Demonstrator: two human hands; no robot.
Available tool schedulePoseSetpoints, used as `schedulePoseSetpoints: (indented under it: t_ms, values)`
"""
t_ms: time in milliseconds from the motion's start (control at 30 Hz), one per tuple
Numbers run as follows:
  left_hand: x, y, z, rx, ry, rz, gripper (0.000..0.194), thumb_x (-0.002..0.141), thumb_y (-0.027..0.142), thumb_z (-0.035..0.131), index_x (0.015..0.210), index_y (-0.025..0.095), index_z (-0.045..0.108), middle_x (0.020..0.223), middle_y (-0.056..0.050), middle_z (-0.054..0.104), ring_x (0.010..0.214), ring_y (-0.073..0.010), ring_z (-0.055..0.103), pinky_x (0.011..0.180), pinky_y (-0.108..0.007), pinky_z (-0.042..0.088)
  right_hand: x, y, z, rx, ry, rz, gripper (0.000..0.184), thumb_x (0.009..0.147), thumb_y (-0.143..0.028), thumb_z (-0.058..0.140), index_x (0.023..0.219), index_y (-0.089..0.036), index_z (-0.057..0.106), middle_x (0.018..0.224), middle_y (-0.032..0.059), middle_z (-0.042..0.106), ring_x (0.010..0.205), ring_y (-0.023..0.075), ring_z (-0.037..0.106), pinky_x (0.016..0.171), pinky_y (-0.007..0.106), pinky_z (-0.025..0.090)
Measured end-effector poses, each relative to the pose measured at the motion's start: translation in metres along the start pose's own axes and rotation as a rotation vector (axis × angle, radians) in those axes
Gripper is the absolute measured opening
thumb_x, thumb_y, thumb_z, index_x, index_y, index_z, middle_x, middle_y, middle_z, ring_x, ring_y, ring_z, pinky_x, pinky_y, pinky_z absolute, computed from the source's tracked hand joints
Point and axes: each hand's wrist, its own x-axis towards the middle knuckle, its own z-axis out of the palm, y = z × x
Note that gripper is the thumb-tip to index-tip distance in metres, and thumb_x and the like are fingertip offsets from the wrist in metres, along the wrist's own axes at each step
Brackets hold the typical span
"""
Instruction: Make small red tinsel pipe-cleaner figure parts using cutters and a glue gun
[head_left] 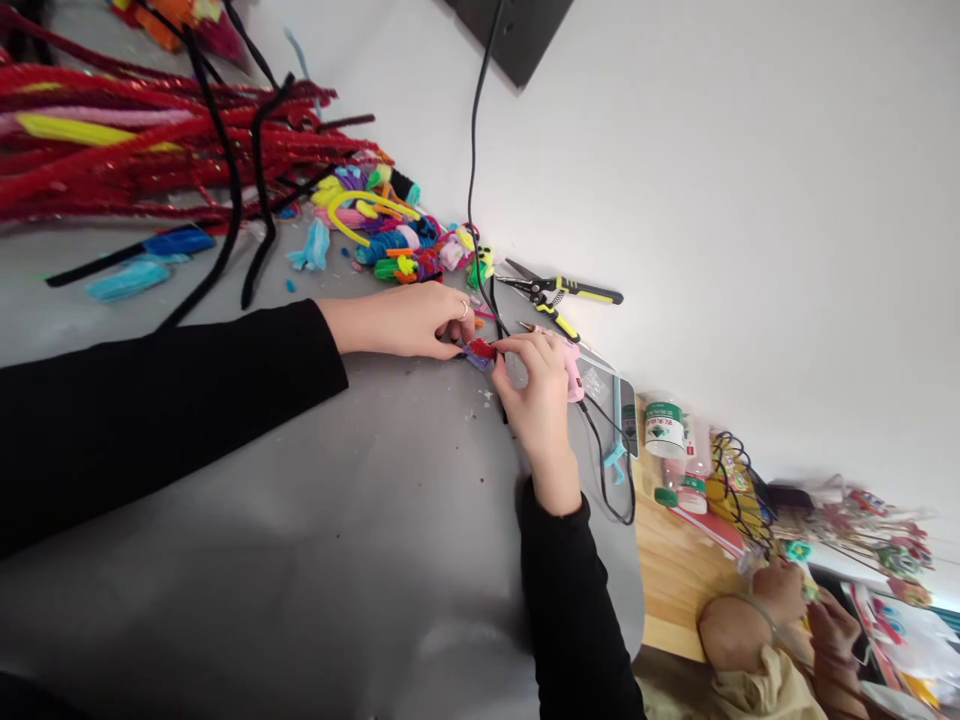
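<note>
Between my two hands is a small red and purple pipe-cleaner piece (480,350), held just above the grey mat. My left hand (409,318), wearing a ring, pinches its left side with thumb and fingers. At its right side, the thumb and fingertips of my right hand (534,388) close on it, partly hiding it. Right behind the right hand lies a pink glue gun (574,374), mostly covered by that hand. Black-and-yellow pliers (551,294) rest open-jawed beyond both hands. Several small bundles of coloured pipe cleaners (397,240) are heaped behind my left hand.
Long red tinsel pipe cleaners (150,150) and bent black ones (259,190) lie far left. A black cable (474,130) runs down to the work spot. On the right, plastic bottles (666,428) stand on a wooden table (667,590), where another person's hands (780,590) work.
</note>
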Motion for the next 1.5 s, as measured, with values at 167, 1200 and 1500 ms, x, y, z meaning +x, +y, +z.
schedulePoseSetpoints:
  t_ms: [167,1200,1500]
  values:
    - [0.0,0.001,-0.001,0.001,-0.009,0.005,0.023,0.087,0.03,0.063,0.1,0.018,0.078,0.098,-0.005,0.076,0.086,-0.0195,0.072,0.077,-0.026,0.052,0.0,0.002,0.0,-0.005,-0.033,0.006,0.017,0.103,-0.017,0.059,0.105,-0.027,0.073,0.108,0.0066,0.076,0.11,0.0284,0.064,0.111,0.053,0.049]
    - [0.0,0.002,0.001,0.004,0.005,-0.005,0.021,0.086,0.03,0.064,0.097,0.017,0.077,0.094,-0.005,0.075,0.085,-0.02,0.071,0.075,-0.027,0.05,0.004,0.004,0.005,-0.001,-0.071,-0.038,0.024,0.11,-0.023,0.057,0.105,-0.025,0.081,0.104,0.0089,0.075,0.099,0.0264,0.062,0.098,0.049,0.052]
    - [-0.003,0.01,-0.013,0.042,0.166,-0.086,0.03,0.088,0.025,0.059,0.111,0.016,0.076,0.105,-0.008,0.075,0.091,-0.0224,0.07,0.083,-0.03,0.053,0.002,0.004,0.005,-0.001,-0.073,-0.035,0.027,0.111,-0.023,0.055,0.114,-0.026,0.082,0.106,0.0096,0.074,0.1,0.0268,0.063,0.095,0.048,0.054]
